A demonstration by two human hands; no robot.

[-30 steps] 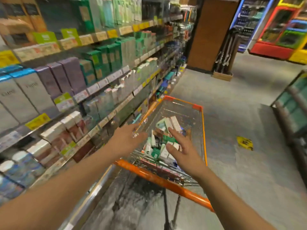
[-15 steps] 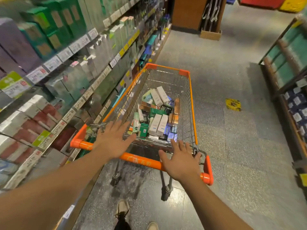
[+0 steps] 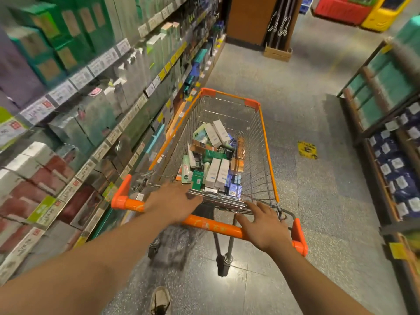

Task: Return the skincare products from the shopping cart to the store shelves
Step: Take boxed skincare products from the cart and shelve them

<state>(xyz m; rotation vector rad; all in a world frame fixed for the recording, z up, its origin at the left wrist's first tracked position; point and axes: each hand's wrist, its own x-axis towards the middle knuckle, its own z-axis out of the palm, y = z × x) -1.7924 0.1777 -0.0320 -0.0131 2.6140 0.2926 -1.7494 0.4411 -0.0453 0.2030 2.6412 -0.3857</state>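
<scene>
Now left hand (image 3: 175, 202) reaches past handle (image 3: 211, 226), fingers spread, empty; right hand (image 3: 264, 226) rests flat on handle. Steady cart (image 3: 264, 133), pinch one box (image 3: 197, 180) cleanly.

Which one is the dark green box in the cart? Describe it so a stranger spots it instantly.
Find the orange-rimmed shopping cart beside the shelves. In its pile of boxes, look at the near end, just beyond the left hand. The dark green box stands upright there, left of two taller white boxes.
</scene>
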